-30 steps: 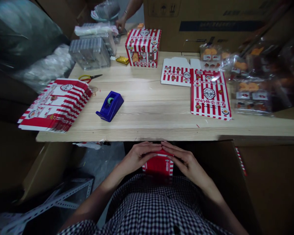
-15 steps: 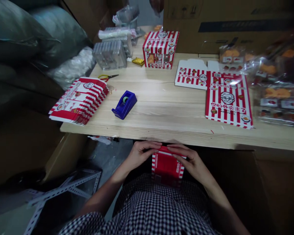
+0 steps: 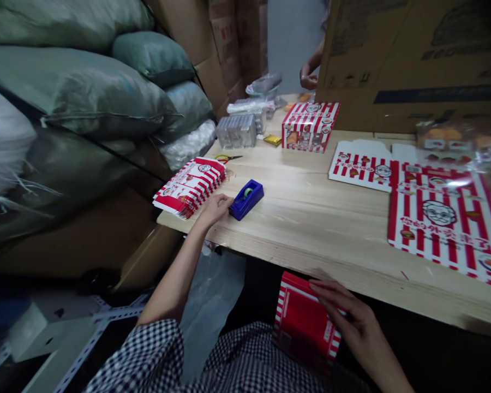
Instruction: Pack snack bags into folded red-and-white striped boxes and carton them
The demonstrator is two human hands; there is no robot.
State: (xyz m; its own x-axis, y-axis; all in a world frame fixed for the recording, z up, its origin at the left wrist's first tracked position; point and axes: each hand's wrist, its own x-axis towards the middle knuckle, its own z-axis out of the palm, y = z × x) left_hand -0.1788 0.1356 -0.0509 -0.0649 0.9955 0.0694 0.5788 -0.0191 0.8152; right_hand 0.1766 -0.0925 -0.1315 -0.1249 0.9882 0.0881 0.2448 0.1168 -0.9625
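My left hand [image 3: 215, 208] reaches across the wooden table [image 3: 311, 218] and rests against the near end of the blue tape dispenser [image 3: 246, 198], fingers curled at it. Just left of that hand lies a stack of flat red-and-white striped cartons [image 3: 190, 185]. Below the table edge, my right hand [image 3: 349, 319] lies with fingers spread flat on a folded red-and-white striped box [image 3: 303, 321] that rests on my lap.
A flat striped carton [image 3: 442, 218] and another [image 3: 362, 168] lie at the right. An assembled striped box [image 3: 310, 125], clear plastic trays [image 3: 237, 130] and scissors [image 3: 228, 158] stand farther back. Another person's hand [image 3: 309, 76] shows at the far end. Stuffed sacks [image 3: 85, 98] fill the left.
My left hand left the folded box on my lap and reached to the tape dispenser. My right hand stays on the box. The view swung left.
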